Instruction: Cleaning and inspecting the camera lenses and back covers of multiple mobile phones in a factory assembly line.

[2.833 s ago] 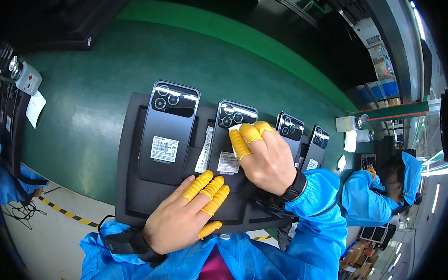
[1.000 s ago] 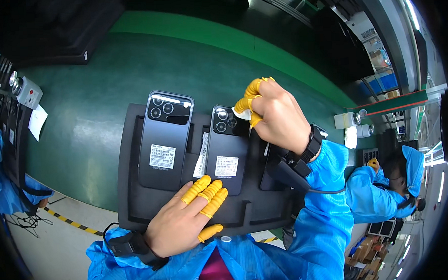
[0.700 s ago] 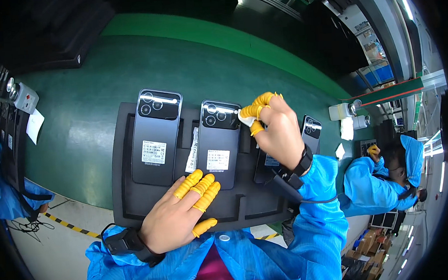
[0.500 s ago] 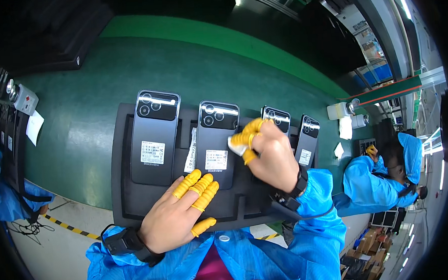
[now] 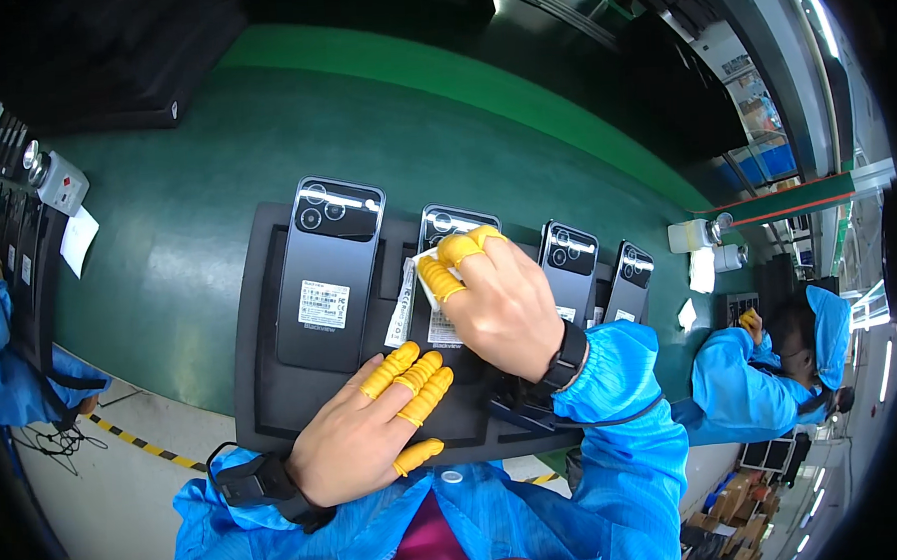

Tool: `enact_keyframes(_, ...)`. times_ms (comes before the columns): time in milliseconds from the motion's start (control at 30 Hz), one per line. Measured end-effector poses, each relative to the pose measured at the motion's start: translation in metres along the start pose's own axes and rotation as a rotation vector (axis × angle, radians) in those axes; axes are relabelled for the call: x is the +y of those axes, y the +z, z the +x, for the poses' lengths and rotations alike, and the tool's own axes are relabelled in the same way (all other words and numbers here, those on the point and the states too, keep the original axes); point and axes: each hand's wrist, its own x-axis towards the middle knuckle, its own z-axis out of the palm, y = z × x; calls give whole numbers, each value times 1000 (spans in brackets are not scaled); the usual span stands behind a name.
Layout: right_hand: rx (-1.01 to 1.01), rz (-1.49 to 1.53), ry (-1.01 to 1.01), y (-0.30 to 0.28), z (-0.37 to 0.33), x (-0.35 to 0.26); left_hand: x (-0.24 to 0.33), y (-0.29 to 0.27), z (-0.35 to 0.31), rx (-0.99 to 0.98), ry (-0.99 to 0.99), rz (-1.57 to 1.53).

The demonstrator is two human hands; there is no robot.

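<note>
A black foam tray (image 5: 253, 329) holds several dark smartphones lying back side up. My right hand (image 5: 505, 303), with yellow finger cots, is closed on a small white wipe (image 5: 426, 271) and presses it to the back of the second phone from the left (image 5: 444, 223). That hand covers most of this phone's middle and right side. My left hand (image 5: 350, 439), also in yellow finger cots, lies with its fingers outstretched at the tray's near side, just below that phone. The leftmost phone (image 5: 329, 255) carries a white printed label (image 5: 324, 304). A white strip (image 5: 401, 307) sits between these two phones.
The tray stands on a green worktable (image 5: 168, 272). White dispenser bottles (image 5: 62, 184) (image 5: 689, 235) stand far left and right, near papers (image 5: 78, 239). Co-workers in blue (image 5: 743, 372) sit at both sides. A dark stack (image 5: 109, 75) is at the back left.
My right hand has moved left with the wipe, from the second phone's right edge across to its left side. The view has shifted slightly; my left hand keeps about the same pose.
</note>
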Motion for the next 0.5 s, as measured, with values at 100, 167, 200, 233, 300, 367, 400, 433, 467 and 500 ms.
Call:
enact_keyframes(100, -44, -18, 13, -9, -8, 6, 1, -2, 0, -5, -6, 7)
enact_keyframes(167, -33, -40, 39, -15, -16, 11, 1, -3, -1, 0, -9, 7)
enact_keyframes(200, -60, -60, 65, -20, -21, 13, 1, -2, 0, 7, -9, 8)
enact_keyframes(233, -86, -79, 91, -26, -26, 15, 0, -2, 0, 6, -6, 6)
enact_keyframes(300, -138, -145, 138, -36, -38, 22, -1, -3, 0, 2, -5, 15)
enact_keyframes(367, -107, -193, 184, -38, -47, 33, 0, -2, -1, -4, -10, 24)
enact_keyframes(400, -76, -184, 210, -44, -47, 35, -1, -1, -1, -11, -14, 33)
enact_keyframes(433, -51, -165, 237, -49, -44, 36, -1, -1, -1, -8, -13, 35)
enact_keyframes(467, -48, -177, 264, -52, -45, 37, -1, -1, -1, -14, -16, 38)
enact_keyframes(500, -44, -192, 295, -55, -46, 38, -1, -1, -1, -22, -14, 42)
